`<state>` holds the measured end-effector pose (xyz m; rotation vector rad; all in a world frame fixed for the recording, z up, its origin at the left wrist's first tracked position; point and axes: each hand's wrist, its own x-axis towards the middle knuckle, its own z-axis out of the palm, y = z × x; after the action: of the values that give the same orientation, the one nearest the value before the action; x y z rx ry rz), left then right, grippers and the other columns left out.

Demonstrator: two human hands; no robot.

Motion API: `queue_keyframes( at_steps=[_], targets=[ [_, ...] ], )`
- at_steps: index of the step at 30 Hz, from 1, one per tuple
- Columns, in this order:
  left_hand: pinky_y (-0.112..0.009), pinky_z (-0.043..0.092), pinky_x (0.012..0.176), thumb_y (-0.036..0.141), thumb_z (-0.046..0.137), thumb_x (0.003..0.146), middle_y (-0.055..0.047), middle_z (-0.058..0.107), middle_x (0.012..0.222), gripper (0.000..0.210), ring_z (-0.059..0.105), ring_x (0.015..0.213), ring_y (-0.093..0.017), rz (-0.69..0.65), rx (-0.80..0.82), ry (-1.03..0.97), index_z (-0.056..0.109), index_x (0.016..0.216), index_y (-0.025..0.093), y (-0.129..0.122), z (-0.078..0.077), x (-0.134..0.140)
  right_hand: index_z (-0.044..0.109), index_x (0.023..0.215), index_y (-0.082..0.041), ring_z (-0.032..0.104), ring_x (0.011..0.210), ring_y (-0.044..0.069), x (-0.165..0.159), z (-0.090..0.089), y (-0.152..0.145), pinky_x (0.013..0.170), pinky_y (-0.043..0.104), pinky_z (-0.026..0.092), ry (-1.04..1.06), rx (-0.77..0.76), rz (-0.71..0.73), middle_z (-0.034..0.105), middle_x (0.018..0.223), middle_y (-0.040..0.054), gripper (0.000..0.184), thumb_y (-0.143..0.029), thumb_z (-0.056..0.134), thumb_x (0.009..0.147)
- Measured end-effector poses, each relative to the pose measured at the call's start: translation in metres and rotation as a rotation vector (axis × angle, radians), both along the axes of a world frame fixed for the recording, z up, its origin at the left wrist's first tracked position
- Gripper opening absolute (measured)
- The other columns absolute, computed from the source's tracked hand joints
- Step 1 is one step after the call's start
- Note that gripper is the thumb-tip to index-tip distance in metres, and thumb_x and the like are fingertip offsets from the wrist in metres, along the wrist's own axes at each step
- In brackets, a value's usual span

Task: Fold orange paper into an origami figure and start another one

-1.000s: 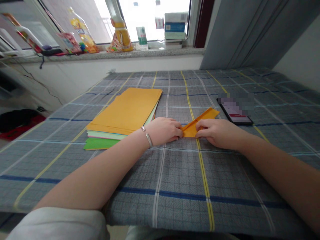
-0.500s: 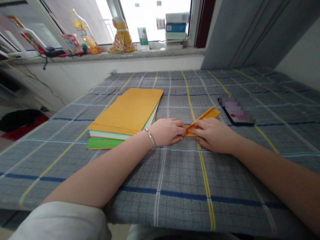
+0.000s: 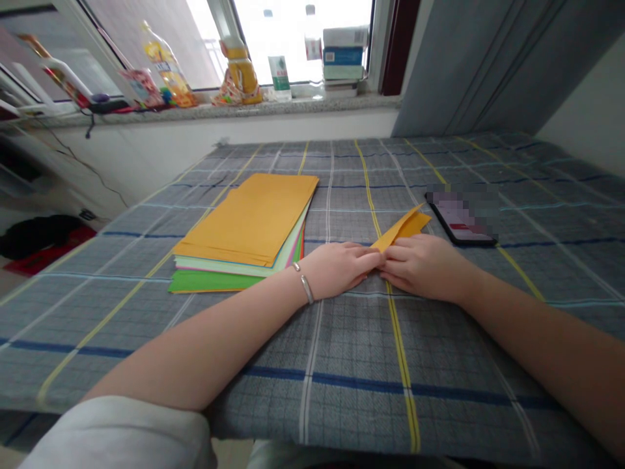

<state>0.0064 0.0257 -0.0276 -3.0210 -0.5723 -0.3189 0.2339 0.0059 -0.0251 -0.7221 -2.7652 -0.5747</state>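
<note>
A folded piece of orange paper point(image 3: 407, 226) rests on the checked cloth, its far end slightly raised and split into two flaps. My right hand point(image 3: 424, 266) is closed on its near end, the fingers bent. My left hand point(image 3: 344, 267), with a silver bracelet at the wrist, meets the right fingertips there. Its fingers are pressed together over the paper's near left end, which they hide. Left of my hands lies a stack of coloured paper point(image 3: 254, 215), orange on top with pale green, pink and green edges below.
A phone point(image 3: 461, 218) with a blurred-out screen lies right of the folded paper. The grey checked cloth point(image 3: 351, 345) covers the table. Behind it, a windowsill point(image 3: 195, 112) carries bottles, a tube point(image 3: 279, 75) and stacked boxes point(image 3: 344, 55). A grey curtain point(image 3: 469, 65) hangs at the back right.
My left hand has slid right along the paper up to my right fingertips, covering its near left part. My right hand has stayed nearly in place, and the far flaps stand a little wider apart.
</note>
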Motion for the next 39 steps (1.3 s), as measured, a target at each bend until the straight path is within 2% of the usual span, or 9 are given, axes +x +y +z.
queue_keyframes(
  at_steps=[4,8,11,18,21,26,31,34,39],
  targets=[
    [-0.036,0.056,0.091,0.024,0.043,0.1,-0.014,0.067,0.121,0.026,0.066,0.11,-0.022,-0.008,-0.001,0.002,0.054,0.122,0.014,0.001,-0.001,0.0,0.069,0.082,-0.019,0.059,0.077,0.02,0.008,0.0,0.006,0.068,0.034,0.041,0.052,0.046,-0.061,0.069,0.083,0.0071,0.027,-0.03,0.049,0.095],
    [-0.037,0.055,0.094,0.024,0.042,0.101,-0.014,0.066,0.123,0.026,0.065,0.113,-0.022,-0.009,0.012,0.014,0.055,0.121,0.014,0.003,-0.003,0.0,0.07,0.102,-0.015,0.061,0.1,0.026,0.012,0.001,0.011,0.087,0.038,0.046,0.051,0.009,-0.012,0.071,0.11,0.0116,0.023,-0.032,0.057,0.091],
    [-0.038,0.054,0.095,0.025,0.042,0.101,-0.014,0.067,0.121,0.026,0.063,0.116,-0.023,-0.016,-0.01,0.027,0.056,0.12,0.014,0.004,-0.003,-0.001,0.07,0.103,-0.013,0.061,0.108,0.029,0.013,0.002,0.01,0.094,0.043,0.046,0.101,-0.015,-0.03,0.072,0.108,0.0131,0.027,-0.035,0.06,0.089],
    [-0.038,0.052,0.098,0.023,0.051,0.097,-0.014,0.067,0.119,0.025,0.062,0.117,-0.023,0.009,-0.059,0.019,0.059,0.118,0.013,0.005,-0.004,-0.002,0.069,0.116,-0.017,0.067,0.104,0.027,0.028,0.001,0.015,0.086,0.041,0.052,0.021,-0.198,-0.155,0.072,0.117,0.0112,0.037,-0.041,0.059,0.09],
    [-0.036,0.052,0.097,0.022,0.055,0.095,-0.012,0.068,0.115,0.023,0.064,0.11,-0.022,0.078,-0.062,0.007,0.061,0.115,0.012,0.003,-0.004,0.001,0.071,0.116,-0.016,0.069,0.098,0.029,0.035,0.002,0.017,0.081,0.042,0.054,-0.007,-0.187,-0.244,0.072,0.116,0.013,0.041,-0.042,0.062,0.085],
    [-0.035,0.053,0.091,0.027,0.051,0.099,-0.009,0.07,0.108,0.021,0.066,0.1,-0.02,0.162,0.008,0.013,0.064,0.108,0.014,0.0,-0.007,0.006,0.073,0.11,-0.016,0.071,0.089,0.027,0.034,0.002,0.016,0.075,0.04,0.053,-0.068,-0.147,-0.202,0.075,0.11,0.0119,0.033,-0.02,0.06,0.08],
    [-0.033,0.054,0.081,0.029,0.046,0.101,-0.007,0.071,0.093,0.024,0.068,0.088,-0.02,0.266,0.087,-0.007,0.064,0.103,0.015,-0.002,-0.009,0.009,0.075,0.102,-0.018,0.07,0.081,0.025,0.021,0.001,0.013,0.068,0.037,0.05,-0.032,-0.037,-0.189,0.077,0.099,0.0091,0.024,-0.021,0.054,0.09],
    [-0.032,0.053,0.073,0.027,0.047,0.1,-0.005,0.071,0.089,0.019,0.068,0.082,-0.02,0.273,0.158,-0.019,0.062,0.106,0.016,-0.002,-0.01,0.011,0.076,0.101,-0.021,0.07,0.085,0.025,0.018,0.0,0.011,0.072,0.038,0.05,0.049,0.036,-0.18,0.077,0.097,0.0066,0.025,-0.025,0.052,0.094],
    [-0.027,0.05,0.066,0.018,0.044,0.099,-0.005,0.069,0.08,0.013,0.067,0.077,-0.019,0.364,0.174,-0.085,0.057,0.102,0.015,-0.001,-0.011,0.012,0.069,0.118,-0.02,0.065,0.108,0.026,0.025,-0.001,0.014,0.092,0.041,0.051,0.282,0.057,-0.222,0.072,0.118,0.0088,0.029,-0.024,0.052,0.095]
  ],
)
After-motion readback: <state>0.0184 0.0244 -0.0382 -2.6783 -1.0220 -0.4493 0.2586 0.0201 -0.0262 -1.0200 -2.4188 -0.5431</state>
